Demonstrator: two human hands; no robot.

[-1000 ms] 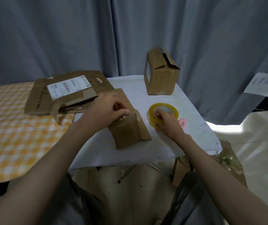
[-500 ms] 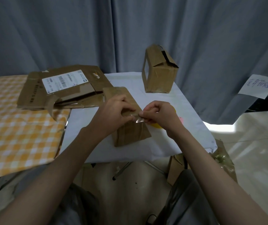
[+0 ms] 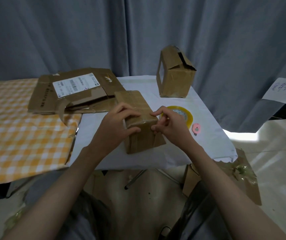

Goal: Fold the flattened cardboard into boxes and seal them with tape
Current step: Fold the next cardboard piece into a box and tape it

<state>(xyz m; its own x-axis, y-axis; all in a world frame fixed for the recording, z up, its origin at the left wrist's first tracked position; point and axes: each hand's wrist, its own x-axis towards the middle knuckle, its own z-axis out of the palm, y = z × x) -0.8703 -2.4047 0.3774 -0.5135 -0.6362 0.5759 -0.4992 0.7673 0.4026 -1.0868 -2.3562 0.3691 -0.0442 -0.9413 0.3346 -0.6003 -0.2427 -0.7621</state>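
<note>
A small brown cardboard box (image 3: pixel 139 134) lies on the white table (image 3: pixel 208 135) in front of me, with clear tape shining across its near top edge. My left hand (image 3: pixel 116 125) grips the box's left side, fingers over the top and thumb on the front face. My right hand (image 3: pixel 170 125) pinches at the box's right corner, where the tape ends. The yellow tape roll (image 3: pixel 182 114) lies flat just behind my right hand. A taped box (image 3: pixel 175 77) stands upright at the back of the table.
Flattened cardboard sheets (image 3: pixel 74 90) with a white shipping label lie at the back left, partly over an orange checked cloth (image 3: pixel 17 135). A small pink cutter (image 3: pixel 196 129) sits right of the roll. Cardboard scraps (image 3: pixel 242 181) lie on the floor at the right.
My right hand left the tape roll, came over to the box beside my left hand, and now pinches the box's right corner with tape laid along the edge.
</note>
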